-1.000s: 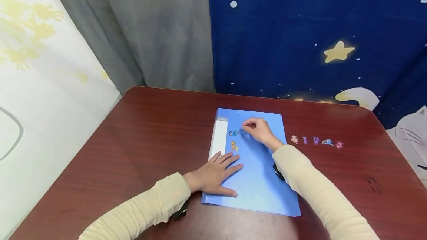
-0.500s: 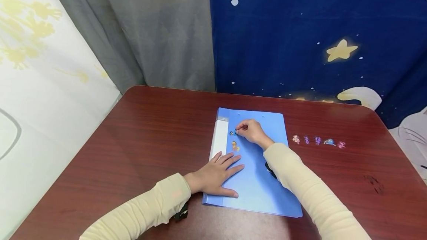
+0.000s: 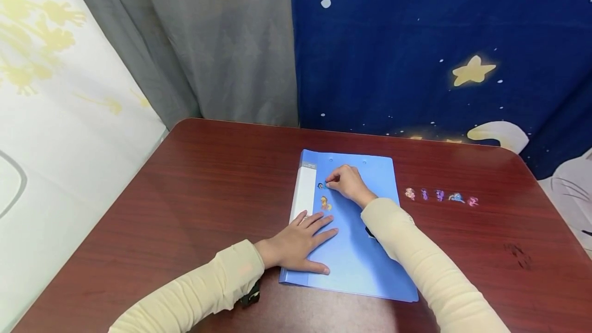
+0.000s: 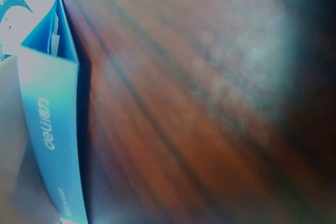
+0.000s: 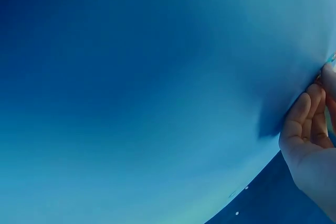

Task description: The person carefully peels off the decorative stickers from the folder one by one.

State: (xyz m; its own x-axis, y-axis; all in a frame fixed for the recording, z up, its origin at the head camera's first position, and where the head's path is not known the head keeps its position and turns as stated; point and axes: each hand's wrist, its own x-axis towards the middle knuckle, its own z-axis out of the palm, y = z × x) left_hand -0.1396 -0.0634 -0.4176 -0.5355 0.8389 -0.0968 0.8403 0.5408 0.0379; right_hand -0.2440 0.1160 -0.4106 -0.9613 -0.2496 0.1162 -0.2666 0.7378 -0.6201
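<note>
A blue file folder [image 3: 356, 251] lies on the table with its white-labelled spine to the left. My left hand [image 3: 296, 245] rests flat on its lower left part, fingers spread. Near the upper left, a small blue pony sticker [image 3: 320, 185] lies on the cover. My right hand [image 3: 349, 181] pinches at this sticker's right end with curled fingertips and thumb, hiding part of it. Below it sits an orange-yellow pony sticker [image 3: 325, 203]. In the right wrist view, the curled fingers [image 5: 299, 111] are close to the cover.
To the right of the folder, a row of several small pony stickers [image 3: 439, 196] lies on the dark red-brown table [image 3: 222, 179]. A dark mark [image 3: 518, 256] shows on the table at the right. Grey and blue starry curtains [image 3: 407, 55] hang behind.
My right hand has moved a little left along the folder, and its fingertips now cover part of the blue pony sticker. The left hand has stayed in place.
</note>
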